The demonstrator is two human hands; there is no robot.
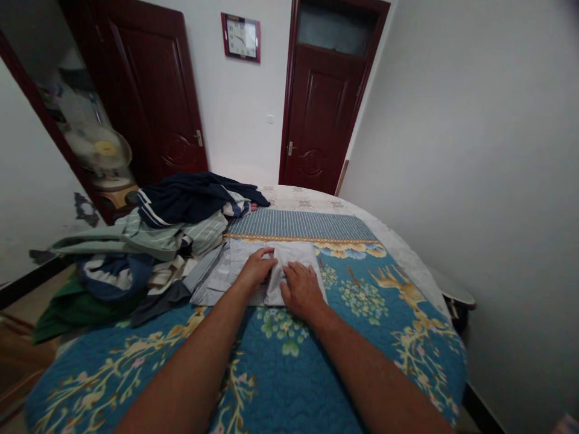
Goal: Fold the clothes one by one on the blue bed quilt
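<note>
A light grey, finely striped shirt point(244, 252) lies on the teal quilted cover, its right part folded over into a plain pale panel. My left hand point(257, 269) is at the inner edge of that panel, fingers bent and closed on the fabric; its fingertips are partly hidden in the fold. Resting on the panel is my right hand point(302, 290), palm down with the fingers somewhat apart, pressing the cloth. To the left, the shirt's loose part reaches the heap of clothes.
A heap of clothes point(181, 202), navy, green and grey, covers the table's left side. The teal floral quilted cover point(289, 374) lies over a pale patterned tablecloth point(307, 196). A fan point(102, 147) stands at the left doorway, and a white wall point(474, 150) runs along the right.
</note>
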